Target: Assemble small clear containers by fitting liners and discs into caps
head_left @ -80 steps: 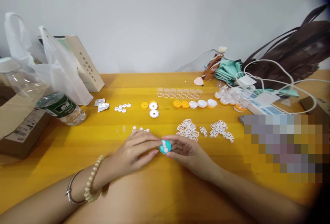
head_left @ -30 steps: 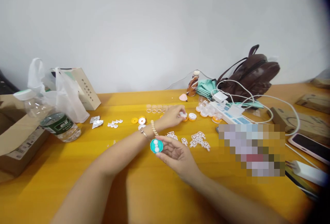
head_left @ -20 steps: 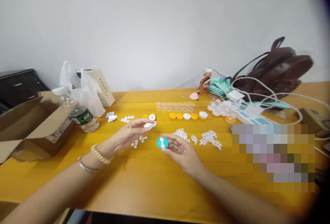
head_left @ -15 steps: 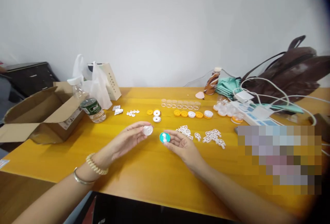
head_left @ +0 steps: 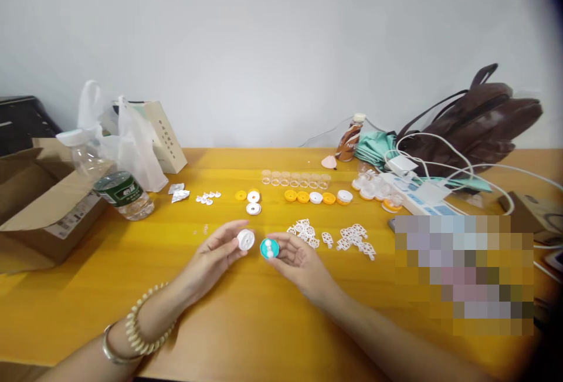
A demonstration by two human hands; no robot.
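Between the thumb and fingers of my left hand (head_left: 220,250) is a small round white plastic part (head_left: 246,240), its face turned to the right. My right hand (head_left: 301,262) grips a round teal cap (head_left: 270,248) with white pieces inside. The two parts are close together above the table, with a narrow gap between them. Behind them lie white round caps (head_left: 254,208) and a yellow cap (head_left: 240,195). Flat white openwork pieces (head_left: 303,231) are spread beyond my right hand, with another pile (head_left: 356,238) farther right.
Several clear cups (head_left: 296,179) stand in a row at the back, with yellow and white caps (head_left: 315,197) before them. A water bottle (head_left: 123,191) leans by an open cardboard box (head_left: 65,217) at left. A power strip (head_left: 417,194), cables and a brown bag (head_left: 470,124) are at right.
My left hand has turned the white part so its face shows more and lowered it slightly. The view has shifted, and both hands still hold their parts.
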